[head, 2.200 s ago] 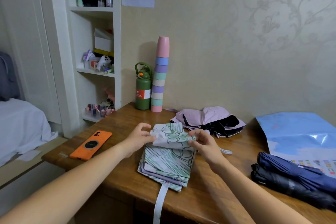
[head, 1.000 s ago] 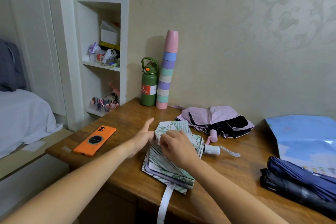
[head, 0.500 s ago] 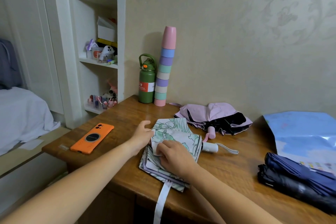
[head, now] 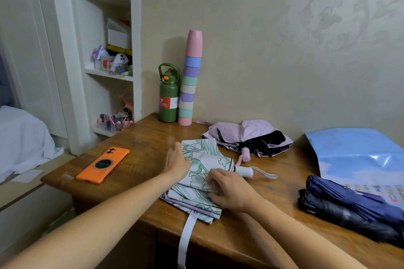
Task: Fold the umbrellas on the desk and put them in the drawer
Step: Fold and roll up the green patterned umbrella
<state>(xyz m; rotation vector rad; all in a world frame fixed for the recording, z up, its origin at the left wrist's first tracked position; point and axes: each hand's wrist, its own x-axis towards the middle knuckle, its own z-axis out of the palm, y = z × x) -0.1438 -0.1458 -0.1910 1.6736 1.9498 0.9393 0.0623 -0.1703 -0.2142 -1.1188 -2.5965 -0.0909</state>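
A white umbrella with a green flower print [head: 202, 162] lies collapsed in the middle of the wooden desk [head: 142, 137]. Its white handle [head: 243, 171] points right and its closing strap [head: 185, 238] hangs over the front edge. My left hand [head: 177, 162] rests flat against the umbrella's left side. My right hand [head: 229, 190] lies on the cloth with bent fingers pinching a fold. Behind it sits a crumpled pink and black umbrella [head: 247, 135]. Folded navy [head: 354, 201] and black [head: 341, 217] umbrellas lie at the right edge.
An orange phone [head: 102, 165] lies on the desk's left part. A green bottle [head: 168, 96] and a tall stack of coloured cups [head: 189, 80] stand by the wall. A blue plastic bag [head: 360, 155] lies at the back right. White shelves [head: 109, 72] stand to the left.
The raised flap of the floral umbrella has been laid down over the canopy. My right hand slid across it toward me, and the white handle came into view. My left hand stayed at the left edge.
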